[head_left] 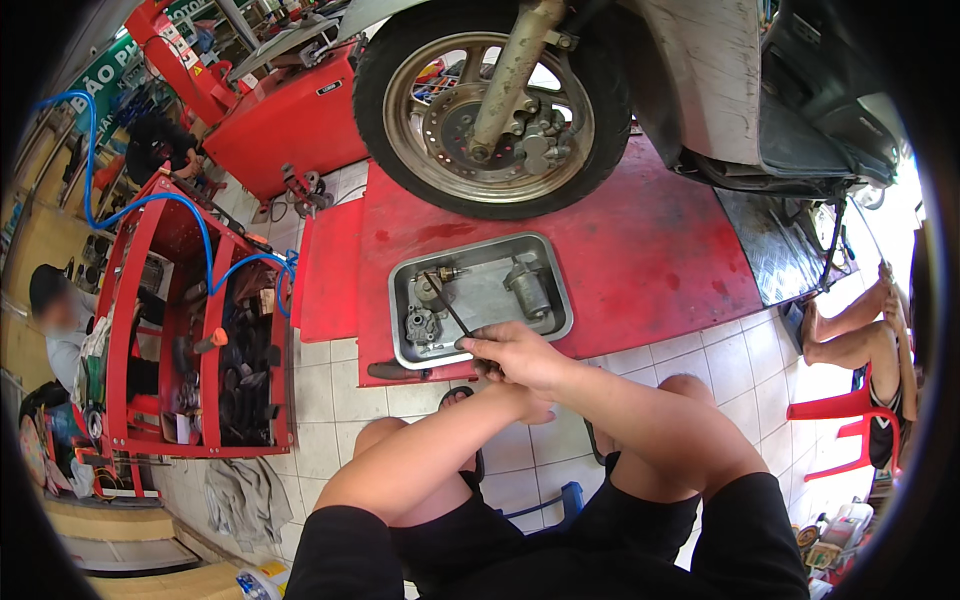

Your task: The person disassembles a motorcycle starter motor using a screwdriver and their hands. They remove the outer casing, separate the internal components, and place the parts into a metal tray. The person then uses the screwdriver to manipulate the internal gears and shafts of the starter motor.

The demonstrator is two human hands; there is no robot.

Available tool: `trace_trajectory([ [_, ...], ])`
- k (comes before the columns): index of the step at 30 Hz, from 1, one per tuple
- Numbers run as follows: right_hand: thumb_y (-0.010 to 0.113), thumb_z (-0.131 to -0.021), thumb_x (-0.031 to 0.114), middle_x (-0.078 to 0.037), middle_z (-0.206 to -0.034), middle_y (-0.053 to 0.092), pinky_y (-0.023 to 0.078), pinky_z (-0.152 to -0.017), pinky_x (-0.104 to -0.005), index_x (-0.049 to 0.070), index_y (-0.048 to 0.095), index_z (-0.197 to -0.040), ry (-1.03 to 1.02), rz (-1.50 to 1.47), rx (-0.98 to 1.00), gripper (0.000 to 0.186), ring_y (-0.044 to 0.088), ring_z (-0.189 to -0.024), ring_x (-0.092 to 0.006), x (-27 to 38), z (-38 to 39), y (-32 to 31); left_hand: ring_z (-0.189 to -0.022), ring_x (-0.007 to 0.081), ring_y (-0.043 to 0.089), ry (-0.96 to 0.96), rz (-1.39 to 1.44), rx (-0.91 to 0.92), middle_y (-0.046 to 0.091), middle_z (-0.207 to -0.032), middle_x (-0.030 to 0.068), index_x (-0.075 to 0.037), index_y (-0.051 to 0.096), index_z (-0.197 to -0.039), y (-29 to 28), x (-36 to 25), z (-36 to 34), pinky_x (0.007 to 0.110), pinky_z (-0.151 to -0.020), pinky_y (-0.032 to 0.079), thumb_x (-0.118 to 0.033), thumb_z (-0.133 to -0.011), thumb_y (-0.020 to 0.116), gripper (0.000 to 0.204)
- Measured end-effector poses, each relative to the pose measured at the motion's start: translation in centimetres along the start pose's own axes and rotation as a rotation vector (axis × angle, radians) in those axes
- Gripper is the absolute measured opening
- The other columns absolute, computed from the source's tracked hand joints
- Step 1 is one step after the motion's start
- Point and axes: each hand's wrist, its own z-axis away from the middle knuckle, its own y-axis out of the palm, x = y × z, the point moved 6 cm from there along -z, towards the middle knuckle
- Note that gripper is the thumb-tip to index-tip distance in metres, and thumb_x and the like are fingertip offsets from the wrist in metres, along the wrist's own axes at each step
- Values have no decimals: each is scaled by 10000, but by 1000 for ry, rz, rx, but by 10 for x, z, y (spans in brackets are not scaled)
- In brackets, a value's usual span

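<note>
My right hand (515, 355) is closed around a slim dark rod-like tool (447, 305), which slants up and left over the metal tray (557, 262). Below it, my left hand (532, 404) overlaps the right one at the wrist, its fingers mostly hidden. Inside the tray, a cylindrical metal motor-like part (527, 288) lies at the right. A cast metal part with holes (421, 324) sits at the lower left. Near the rod's far end are a round metal piece (434, 292) and a small shaft-like part (449, 272).
The tray stands on a red lift platform (650, 250), under a scooter's front wheel (370, 120). A dark handle-like object (398, 371) lies at the platform's edge. At left stands a red tool cart (118, 340) with a blue hose (209, 250). Other people sit left and right; a red stool (850, 410) is right.
</note>
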Motion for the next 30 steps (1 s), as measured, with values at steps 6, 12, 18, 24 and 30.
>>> trace_trajectory([
  [6, 584, -1002, 287, -22, -727, 581, 377, -479, -245, 9, 638, -994, 21, -83, -52, 283, 476, -560, -80, 16, 1, -1, -1186, 338, 596, 214, 134, -19, 655, -1213, 195, -11, 651, -1186, -105, -132, 72, 413, -1027, 453, -195, -853, 628, 381],
  [12, 607, -986, 280, -31, -728, 591, 382, -487, -257, 9, 643, -962, 23, -93, 10, 274, 480, -554, -91, 23, -5, 28, -1157, 330, 610, 133, -79, -453, 635, -1240, 169, 7, 645, -1169, -47, -156, 97, 457, -1014, 432, -137, -883, 574, 327],
  [18, 616, -981, 283, -32, -725, 598, 390, -492, -262, -7, 651, -978, 21, -64, 17, 292, 491, -562, -93, 24, 3, 17, -1295, 320, 511, -277, -318, -121, 569, -1358, 166, -4, 583, -1278, -59, -104, 89, 436, -1069, 394, -133, -925, 500, 385],
  [24, 607, -987, 289, -27, -726, 597, 397, -510, -254, -3, 651, -966, -53, 46, -42, 296, 493, -568, -89, 24, 8, 8, -1335, 279, 475, -137, -183, -349, 525, -1426, 141, -98, 455, -1442, -38, -75, 29, 357, -1083, 396, -203, -991, 463, 463],
  [30, 606, -992, 276, -38, -734, 598, 400, -516, -247, -28, 655, -1005, 0, -44, 12, 309, 502, -587, -91, 28, 12, 19, -1414, 290, 393, 56, -399, -181, 452, -1518, 106, -117, 362, -1522, 9, -125, -1, 412, -1166, 303, -257, -1000, 466, 550],
])
